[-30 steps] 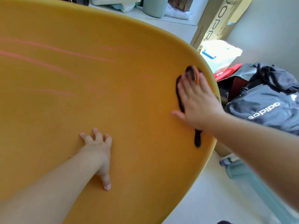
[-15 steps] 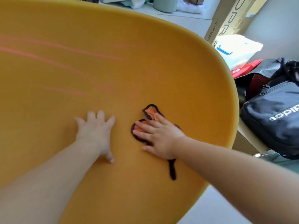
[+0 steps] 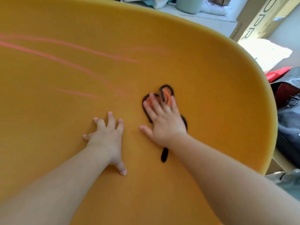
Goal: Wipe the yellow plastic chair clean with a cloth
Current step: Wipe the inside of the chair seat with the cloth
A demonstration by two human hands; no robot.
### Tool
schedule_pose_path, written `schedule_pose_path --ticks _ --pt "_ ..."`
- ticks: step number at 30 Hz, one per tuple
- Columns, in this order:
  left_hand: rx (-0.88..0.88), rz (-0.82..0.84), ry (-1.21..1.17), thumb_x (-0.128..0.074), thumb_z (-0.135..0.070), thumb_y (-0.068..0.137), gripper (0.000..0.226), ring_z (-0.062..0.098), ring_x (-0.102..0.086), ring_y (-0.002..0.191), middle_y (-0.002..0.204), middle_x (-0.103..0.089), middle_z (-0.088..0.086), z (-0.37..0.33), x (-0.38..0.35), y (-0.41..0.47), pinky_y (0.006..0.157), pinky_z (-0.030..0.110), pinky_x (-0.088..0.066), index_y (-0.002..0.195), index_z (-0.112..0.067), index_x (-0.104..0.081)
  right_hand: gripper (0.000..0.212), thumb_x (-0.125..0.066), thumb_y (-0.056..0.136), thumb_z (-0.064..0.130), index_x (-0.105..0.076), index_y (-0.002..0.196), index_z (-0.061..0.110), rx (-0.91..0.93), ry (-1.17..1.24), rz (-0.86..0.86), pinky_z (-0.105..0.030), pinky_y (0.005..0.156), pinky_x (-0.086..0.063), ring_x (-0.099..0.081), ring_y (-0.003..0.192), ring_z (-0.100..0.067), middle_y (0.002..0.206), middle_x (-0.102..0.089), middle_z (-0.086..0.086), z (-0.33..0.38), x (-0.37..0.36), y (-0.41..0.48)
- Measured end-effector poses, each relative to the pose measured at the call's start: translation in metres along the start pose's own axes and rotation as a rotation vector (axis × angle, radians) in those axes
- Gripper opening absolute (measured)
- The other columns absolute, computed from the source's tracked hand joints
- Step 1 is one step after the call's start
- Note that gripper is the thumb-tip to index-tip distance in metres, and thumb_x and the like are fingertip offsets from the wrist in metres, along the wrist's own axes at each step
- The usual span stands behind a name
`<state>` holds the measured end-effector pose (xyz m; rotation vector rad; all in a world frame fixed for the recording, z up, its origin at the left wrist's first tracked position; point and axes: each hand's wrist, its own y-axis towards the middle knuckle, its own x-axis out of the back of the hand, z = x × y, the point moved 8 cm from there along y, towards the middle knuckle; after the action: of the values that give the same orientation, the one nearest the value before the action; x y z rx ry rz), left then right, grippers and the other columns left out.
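Yellow chair (image 3: 194, 70) shell fills most of the view, curved rim running top to R side. Cloth (image 3: 166, 95) sits on the shell surface, R of centre: orange w/ black edging, bunched, and mostly under the right hand (image 3: 164, 125). That hand lies flat on top of it, fingers straight and slightly spread, palm pressing down, thumb out to the side touching bare plastic. Not pinching, just pressing. A black tail of the cloth pokes out below the wrist. Left hand (image 3: 107, 138) is just beside it, apart from the cloth, fingers splayed wide, flat on the chair, holding nothing. Pink streaks (image 3: 73, 46) run across the shell upper L, well apart from both hands. Past the rim on the R: cardboard box (image 3: 253, 18) w/ lettering, white plastic bag (image 3: 266, 52), something red (image 3: 277, 73) (can't tell what), dark bag (image 3: 290, 127). Top edge: grey-green container (image 3: 189, 4) on a pale surface, only partly in view.
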<state>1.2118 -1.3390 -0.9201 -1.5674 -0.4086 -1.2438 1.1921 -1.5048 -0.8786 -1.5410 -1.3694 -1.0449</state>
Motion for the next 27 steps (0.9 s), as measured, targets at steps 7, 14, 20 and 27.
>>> schedule_pose_path --ticks 7,14,20,27 --pt "-0.011 0.018 0.006 -0.084 -0.078 0.032 0.173 0.052 0.005 0.145 0.158 0.031 0.013 0.0 -0.001 -0.002 0.099 0.067 -0.044 0.153 -0.02 0.024 0.09 -0.019 0.085 0.085 -0.023 0.161 0.035 0.396 -0.267 -0.003 -0.057 0.122 0.007 -0.013 0.155 -0.04 0.169 -0.017 -0.009 -0.033 0.016 -0.012" --pt "-0.006 0.044 0.017 -0.086 -0.076 0.032 0.173 0.054 0.004 0.144 0.156 0.032 0.016 -0.003 -0.001 0.004 0.098 0.069 -0.043 0.152 -0.018 0.024 0.092 0.0 0.09 0.08 0.0 0.163 0.025 -0.152 -0.508 -0.342 -0.063 0.123 0.003 0.006 0.156 -0.04 0.169 0.008 -0.019 -0.122 0.137 0.06" --pt "-0.014 0.029 -0.001 -0.085 -0.077 0.031 0.174 0.052 0.007 0.145 0.156 0.033 0.013 0.001 -0.006 0.006 0.098 0.069 -0.043 0.152 -0.021 0.025 0.091 -0.015 0.091 0.079 -0.003 0.163 0.025 -0.005 -0.002 -0.136 -0.057 0.123 0.006 0.001 0.157 -0.032 0.169 0.012 -0.013 0.009 0.009 0.029" --pt "-0.017 0.035 0.008 -0.085 -0.078 0.031 0.174 0.052 0.006 0.144 0.155 0.032 0.015 0.0 -0.005 0.004 0.098 0.068 -0.043 0.152 -0.02 0.025 0.078 -0.014 0.093 0.074 -0.033 0.157 0.035 0.322 -0.274 -0.12 -0.059 0.122 0.006 -0.017 0.152 -0.046 0.166 -0.024 -0.014 -0.048 0.029 0.015"
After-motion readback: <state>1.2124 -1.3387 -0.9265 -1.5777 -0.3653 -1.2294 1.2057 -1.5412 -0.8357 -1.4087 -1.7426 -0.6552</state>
